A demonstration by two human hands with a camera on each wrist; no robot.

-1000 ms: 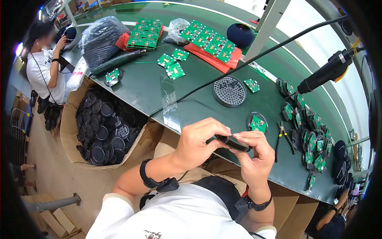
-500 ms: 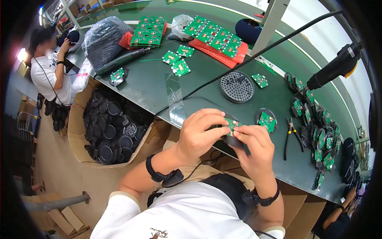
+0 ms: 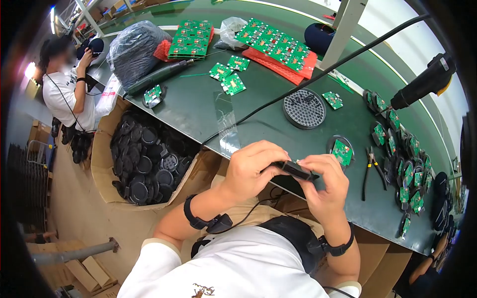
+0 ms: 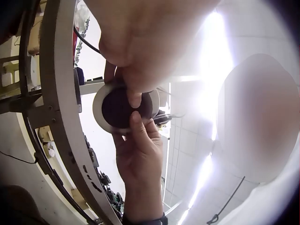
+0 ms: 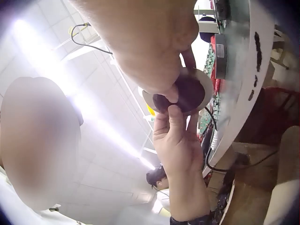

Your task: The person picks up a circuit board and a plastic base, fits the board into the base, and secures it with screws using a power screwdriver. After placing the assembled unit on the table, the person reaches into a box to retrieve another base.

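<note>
Between both hands, above the near table edge, is a round black plastic housing (image 3: 296, 170), tilted nearly edge-on in the head view. My left hand (image 3: 256, 168) pinches its left side, thumb below and fingers over the top. My right hand (image 3: 326, 181) grips the opposite side the same way. Both thumbs press the dark round face of the housing (image 4: 112, 110) close to its middle in the left wrist view. The side turned away is hidden there. Just beyond the right hand, another black housing with a green circuit board (image 3: 342, 152) lies on the table.
Cutting pliers (image 3: 372, 171) and a pile of housings with boards (image 3: 410, 174) lie right, under an electric screwdriver (image 3: 425, 82). A perforated round dish (image 3: 304, 109) holds small dark parts. Loose boards (image 3: 233, 84) lie farther back. A carton (image 3: 107, 171) of black housings stands left.
The housing tipped up to show a green circuit board inside half a second ago, then turned back edge-on. Both hands kept hold, and the head view shifted slightly.
</note>
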